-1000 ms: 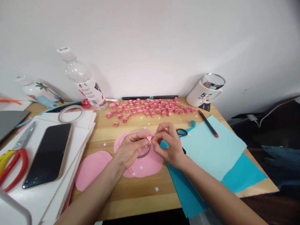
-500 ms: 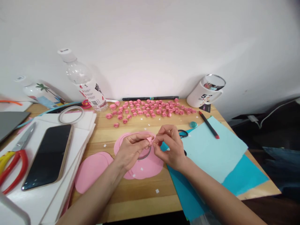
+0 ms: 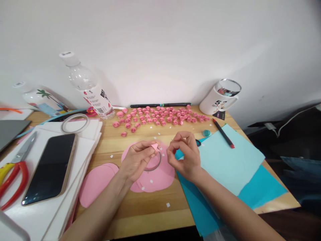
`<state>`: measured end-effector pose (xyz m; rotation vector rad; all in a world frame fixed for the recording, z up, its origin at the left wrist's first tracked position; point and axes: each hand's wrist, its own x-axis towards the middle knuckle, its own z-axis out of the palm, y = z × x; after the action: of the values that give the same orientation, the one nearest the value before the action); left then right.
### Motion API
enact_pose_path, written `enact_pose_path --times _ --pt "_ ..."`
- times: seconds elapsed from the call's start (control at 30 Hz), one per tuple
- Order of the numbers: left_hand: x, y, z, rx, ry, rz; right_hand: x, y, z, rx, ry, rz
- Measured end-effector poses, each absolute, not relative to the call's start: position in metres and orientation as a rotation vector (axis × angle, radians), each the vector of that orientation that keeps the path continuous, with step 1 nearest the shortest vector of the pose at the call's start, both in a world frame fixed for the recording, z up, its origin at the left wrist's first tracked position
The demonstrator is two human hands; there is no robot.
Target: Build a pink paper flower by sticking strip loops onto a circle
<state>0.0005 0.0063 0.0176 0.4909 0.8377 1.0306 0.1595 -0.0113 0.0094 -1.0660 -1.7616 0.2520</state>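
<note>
My left hand (image 3: 136, 159) pinches a small folded piece of pink paper (image 3: 155, 146) between thumb and fingers. To its right, my right hand (image 3: 185, 155) is closed with thumb and forefinger pressed together; whatever lies between the tips is too small to make out. Below both hands lie large pink paper circles (image 3: 157, 180), with a ring-shaped tape roll (image 3: 159, 162) on them, partly hidden by my left hand. Several small white squares (image 3: 151, 181) are scattered over the circles and the wood. Behind the hands sit many little rolled pink paper flowers (image 3: 147, 115).
A phone (image 3: 51, 167) and red-yellow scissors (image 3: 18, 174) rest on white paper at left. A bottle (image 3: 87, 87) and a mug (image 3: 218, 97) stand by the wall. Blue sheets (image 3: 230, 160), a marker (image 3: 223, 133) and dark scissors handles (image 3: 198, 143) lie at right.
My hands have moved apart: the right one has drawn away to the right from the pink paper. The left one keeps the paper and has shifted slightly left.
</note>
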Motion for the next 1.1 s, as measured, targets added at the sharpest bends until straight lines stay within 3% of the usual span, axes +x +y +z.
enact_pose_path --times 0.7,1.1 --pt "0.0026 0.0053 0.0150 0.622 0.807 1.115 0.1624 -0.0117 0.0101 -0.936 -1.644 0.461" --pt "0.0036 0.0069 0.0148 0.617 0.856 1.134 0.1641 -0.0070 0.0121 -1.064 -1.655 0.215"
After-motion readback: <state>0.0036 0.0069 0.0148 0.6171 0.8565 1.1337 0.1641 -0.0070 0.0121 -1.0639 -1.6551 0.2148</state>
